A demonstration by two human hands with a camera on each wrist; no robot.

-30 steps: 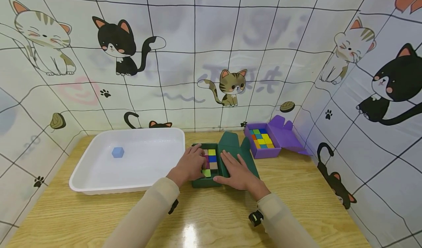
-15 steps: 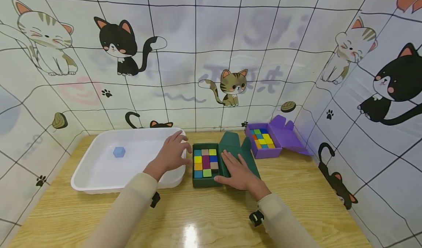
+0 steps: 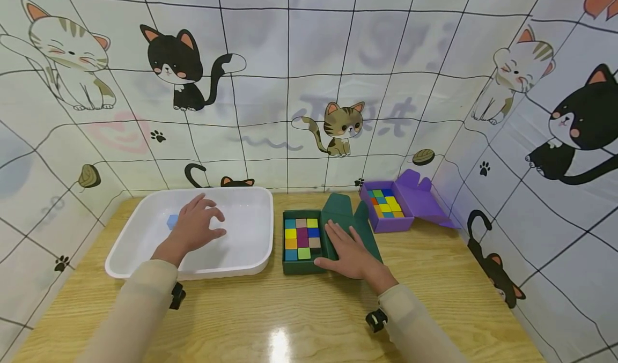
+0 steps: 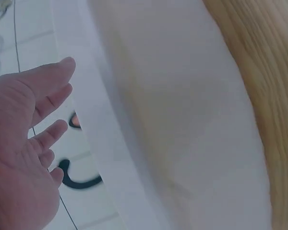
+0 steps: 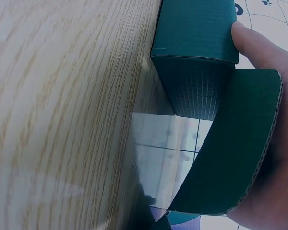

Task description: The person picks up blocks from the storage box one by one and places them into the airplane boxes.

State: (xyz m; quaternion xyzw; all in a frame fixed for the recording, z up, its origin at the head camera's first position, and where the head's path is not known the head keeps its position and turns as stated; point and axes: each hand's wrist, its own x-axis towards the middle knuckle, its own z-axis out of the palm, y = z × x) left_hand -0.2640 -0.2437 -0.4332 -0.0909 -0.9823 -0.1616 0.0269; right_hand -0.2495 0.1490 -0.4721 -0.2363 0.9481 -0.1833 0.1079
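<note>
My left hand (image 3: 194,228) hovers over the white tray (image 3: 246,256), fingers loosely bent and holding nothing. Just behind it, partly hidden by the fingers, a light blue cube (image 3: 172,222) lies in the tray. In the left wrist view the same hand (image 4: 29,129) has its thumb and fingers apart. My right hand (image 3: 350,253) rests with fingers spread on the folded-back lid (image 3: 336,207) of a green cardboard box (image 3: 301,267). Rows of coloured cubes (image 3: 302,238) fill most of that box. The right wrist view has the thumb (image 5: 252,43) at the box's edge, beside a lid flap (image 5: 230,148).
A purple box (image 3: 392,224) with its lid (image 3: 425,199) open stands at the back right, holding several coloured cubes. Everything stands on a wooden table (image 3: 232,320), with a cat-patterned sheet (image 3: 260,111) rising behind and at both sides.
My left hand has left the green box, uncovering its cubes, and moved left across the tray to near the blue cube. The right hand has stayed on the lid.
</note>
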